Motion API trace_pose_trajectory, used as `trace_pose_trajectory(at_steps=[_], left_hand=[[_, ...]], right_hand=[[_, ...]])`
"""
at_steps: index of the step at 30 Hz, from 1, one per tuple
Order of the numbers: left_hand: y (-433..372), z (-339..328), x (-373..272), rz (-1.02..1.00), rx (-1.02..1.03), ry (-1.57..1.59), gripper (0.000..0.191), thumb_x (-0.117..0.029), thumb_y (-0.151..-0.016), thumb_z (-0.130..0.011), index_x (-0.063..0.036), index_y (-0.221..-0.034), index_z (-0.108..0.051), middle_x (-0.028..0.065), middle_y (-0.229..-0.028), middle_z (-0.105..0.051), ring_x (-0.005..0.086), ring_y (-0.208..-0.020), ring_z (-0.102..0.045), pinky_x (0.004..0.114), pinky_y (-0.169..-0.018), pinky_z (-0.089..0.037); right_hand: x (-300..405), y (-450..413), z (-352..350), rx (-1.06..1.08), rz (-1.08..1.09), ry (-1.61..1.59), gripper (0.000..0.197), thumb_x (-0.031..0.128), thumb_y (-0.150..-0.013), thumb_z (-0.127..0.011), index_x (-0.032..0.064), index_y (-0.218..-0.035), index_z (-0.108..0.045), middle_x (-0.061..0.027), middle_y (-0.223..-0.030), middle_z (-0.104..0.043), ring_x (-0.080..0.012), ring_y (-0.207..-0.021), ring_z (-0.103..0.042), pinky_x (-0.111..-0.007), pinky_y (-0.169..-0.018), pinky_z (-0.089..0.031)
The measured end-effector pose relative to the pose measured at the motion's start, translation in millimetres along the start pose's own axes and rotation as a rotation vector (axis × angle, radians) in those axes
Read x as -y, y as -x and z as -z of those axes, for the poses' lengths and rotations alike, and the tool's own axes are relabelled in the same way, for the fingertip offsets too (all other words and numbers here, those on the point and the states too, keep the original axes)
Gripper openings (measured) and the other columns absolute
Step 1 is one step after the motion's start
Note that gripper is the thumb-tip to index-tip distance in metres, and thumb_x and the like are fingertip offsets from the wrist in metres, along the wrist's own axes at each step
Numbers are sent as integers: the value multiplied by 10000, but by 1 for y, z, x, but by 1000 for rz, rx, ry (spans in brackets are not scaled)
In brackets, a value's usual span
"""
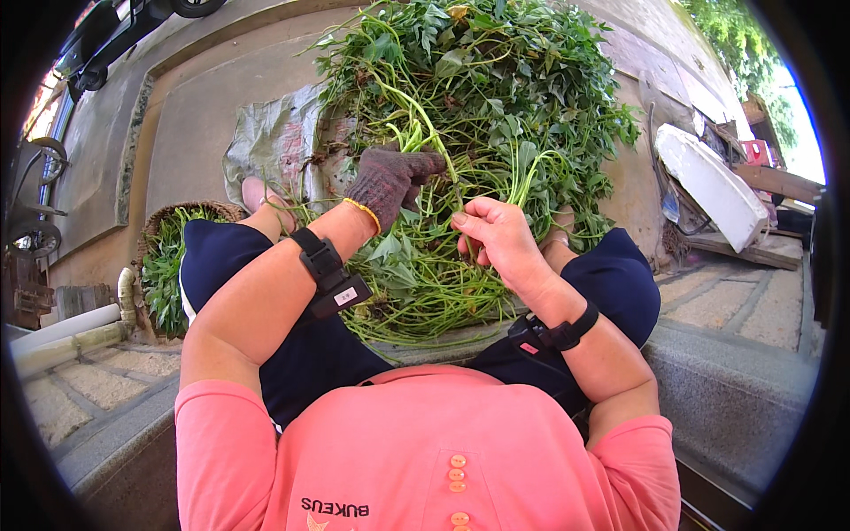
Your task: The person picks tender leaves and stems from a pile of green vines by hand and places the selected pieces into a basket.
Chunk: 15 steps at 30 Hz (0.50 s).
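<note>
My left hand (pixel 397 178), in a dark knitted glove with a yellow cuff edge, is closed around several short green stems (pixel 413 138) whose ends stick up above the fist. Its index finger reaches to a long leafy-plant vine (pixel 431 123). Bare, my right hand (pixel 498 232) pinches the lower, darker end of that same vine between thumb and fingers. Beneath both hands lies a large tangled heap of green vines with lobed leaves (pixel 531 79). Loose pale stems (pixel 528 176) rise from the heap just beyond my right hand.
On my left stands a woven basket (pixel 156 222) holding leafy green cuttings (pixel 174 265). A crumpled plastic sack (pixel 269 139) lies partly under the heap. Pipes (pixel 73 332) run at lower left. A white slab-like object (pixel 710 186) leans among boards on the right.
</note>
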<state>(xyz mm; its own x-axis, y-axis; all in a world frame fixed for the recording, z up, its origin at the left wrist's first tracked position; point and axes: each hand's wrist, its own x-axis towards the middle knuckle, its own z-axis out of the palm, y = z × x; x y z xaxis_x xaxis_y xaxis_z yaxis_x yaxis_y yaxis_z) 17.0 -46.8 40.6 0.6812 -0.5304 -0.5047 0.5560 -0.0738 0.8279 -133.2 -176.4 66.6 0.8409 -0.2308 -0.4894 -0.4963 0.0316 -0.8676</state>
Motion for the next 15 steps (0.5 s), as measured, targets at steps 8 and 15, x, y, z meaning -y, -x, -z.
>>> trace_pose_trajectory(at_steps=[8, 15], left_hand=[[6, 8, -11, -37, 69, 135, 194, -153, -721, -797, -40, -714, -639, 23, -585, -543, 125, -403, -467, 284, -375, -387], [-26, 66, -25, -93, -314, 311, 138, -145, -721, -772, -52, -750, -675, 49, -615, -565, 165, -422, -465, 306, -391, -404]], right_hand=[[-9, -11, 17, -133, -31, -24, 180, 190, -942, -597, 23, -912, -660, -21, -641, -610, -41, -473, -477, -180, -405, -335], [-6, -5, 26, -162, -7, -27, 183, 191, -940, -601, 24, -893, -658, -22, -622, -604, -37, -459, -471, -179, -397, -326]])
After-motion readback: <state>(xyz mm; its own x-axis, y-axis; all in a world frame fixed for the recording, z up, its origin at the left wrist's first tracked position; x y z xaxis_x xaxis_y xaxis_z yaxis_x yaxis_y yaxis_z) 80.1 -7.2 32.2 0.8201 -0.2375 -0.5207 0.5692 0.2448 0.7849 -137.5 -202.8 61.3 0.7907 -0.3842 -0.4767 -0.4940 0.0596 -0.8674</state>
